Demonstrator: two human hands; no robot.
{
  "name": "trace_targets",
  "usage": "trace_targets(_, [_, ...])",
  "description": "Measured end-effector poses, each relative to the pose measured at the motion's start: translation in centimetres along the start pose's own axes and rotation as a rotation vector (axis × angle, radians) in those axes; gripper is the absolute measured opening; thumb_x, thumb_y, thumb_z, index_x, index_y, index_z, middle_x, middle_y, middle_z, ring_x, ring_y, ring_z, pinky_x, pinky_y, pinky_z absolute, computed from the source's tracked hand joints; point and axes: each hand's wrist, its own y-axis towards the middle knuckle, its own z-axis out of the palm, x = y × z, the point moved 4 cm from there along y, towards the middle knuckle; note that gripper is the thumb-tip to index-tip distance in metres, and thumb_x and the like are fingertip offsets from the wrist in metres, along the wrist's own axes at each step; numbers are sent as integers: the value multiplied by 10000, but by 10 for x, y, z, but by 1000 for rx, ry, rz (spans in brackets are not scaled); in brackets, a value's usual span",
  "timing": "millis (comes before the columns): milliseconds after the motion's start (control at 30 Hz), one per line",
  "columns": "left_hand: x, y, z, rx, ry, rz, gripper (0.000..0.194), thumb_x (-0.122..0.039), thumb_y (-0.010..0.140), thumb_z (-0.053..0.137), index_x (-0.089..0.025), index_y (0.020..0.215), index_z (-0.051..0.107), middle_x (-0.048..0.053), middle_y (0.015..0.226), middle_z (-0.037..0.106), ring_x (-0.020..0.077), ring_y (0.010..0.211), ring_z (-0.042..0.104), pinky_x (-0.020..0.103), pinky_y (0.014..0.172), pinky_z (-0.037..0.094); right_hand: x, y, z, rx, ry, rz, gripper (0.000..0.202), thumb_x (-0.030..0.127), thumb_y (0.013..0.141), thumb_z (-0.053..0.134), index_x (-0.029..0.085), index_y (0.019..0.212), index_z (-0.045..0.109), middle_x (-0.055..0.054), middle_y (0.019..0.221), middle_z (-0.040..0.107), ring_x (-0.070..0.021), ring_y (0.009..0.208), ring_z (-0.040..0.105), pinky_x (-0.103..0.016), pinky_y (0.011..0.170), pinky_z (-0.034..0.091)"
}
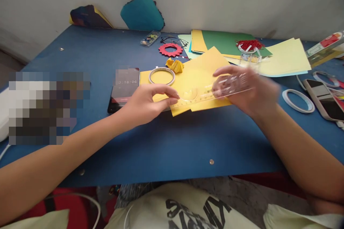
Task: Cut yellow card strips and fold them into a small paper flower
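A clear plastic ruler [199,97] with printed scale marks is held above several yellow paper sheets [205,63]. My left hand [152,102] pinches the ruler's left end between thumb and fingertips. Toward its other end, my right hand [251,91] grips the ruler with curled fingers, seen partly through the plastic and smeared by motion. Just beyond my left hand, a roll of tape [151,77] lies on the yellow paper beside a crumpled yellow paper piece [176,66]. A dark phone [125,89] showing a timer lies left of the paper.
On the blue table [161,150], a red paper ring [159,50] and eyeglasses [177,38] lie farther back. Green paper [223,43] and pale yellow sheets [290,55] are stacked behind my right hand. Another tape roll [286,96] and a second phone [326,98] sit at right.
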Motion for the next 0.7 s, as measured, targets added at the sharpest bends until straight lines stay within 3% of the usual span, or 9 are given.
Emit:
trace_targets(33, [-1,0,0,0,-118,-5,153,-271,836,582,-162,896,673,51,927,713,187,927,650,311,798,533,6,0,0,52,203,16,876,622,880,-100,233,1026,672,-21,925,695,-166,700,633,-371,576,345])
trace_targets(100, [-1,1,2,17,-303,6,110,-231,837,578,-167,857,666,50,946,711,196,1047,619,339,881,520,16,0,7,105,343,-40,829,704,849,-34,282,1136,619,-49,1019,693,-201,883,651,-368,659,437])
trace_targets(167, [1,2,7,46,-405,11,120,-163,840,543,-168,770,641,49,966,708,196,1150,568,368,947,495,12,2,18,16,156,-53,639,664,891,209,232,1121,621,-104,1075,673,-233,1022,613,-397,802,474])
trace_targets(233, [5,2,12,55,-432,-9,162,-110,823,516,-165,698,602,56,1034,693,195,1206,528,379,972,481,3,3,37,29,-90,-112,436,503,914,400,199,1167,584,-123,1051,664,-232,972,621,-410,845,477])
trace_targets(333, [12,5,21,94,-449,-97,139,-99,787,530,-148,671,588,89,1190,628,204,1183,548,348,907,520,-13,4,58,34,-285,-233,453,365,889,511,224,1316,457,-135,1204,577,-246,1057,572,-425,875,466])
trace_targets(467, [13,12,26,184,-426,-217,140,-102,778,516,-127,730,645,116,1279,574,203,1097,607,331,875,536,-23,6,64,36,-571,-381,323,224,928,447,230,1235,548,-103,1205,600,-219,1071,571,-384,872,435])
trace_targets(567, [10,17,10,101,-287,-245,262,-101,826,442,-130,912,687,105,1231,617,198,1159,569,360,975,477,-24,6,56,-7,-735,-433,271,181,940,411,207,1102,627,-77,1066,677,-193,929,622,-358,795,411])
trace_targets(633, [6,18,-3,64,-213,-194,311,-109,853,405,-128,992,683,104,1186,646,203,1151,574,369,977,474,-23,5,51,-36,-854,-427,260,178,942,407,193,1042,647,-81,999,693,-194,855,625,-365,761,382])
trace_targets(700, [2,16,-9,137,-161,-98,334,-149,889,381,-144,1050,674,89,1152,665,207,1126,589,364,946,494,-22,5,47,-48,-957,-442,245,215,945,418,187,967,661,-72,908,698,-187,780,611,-354,716,363])
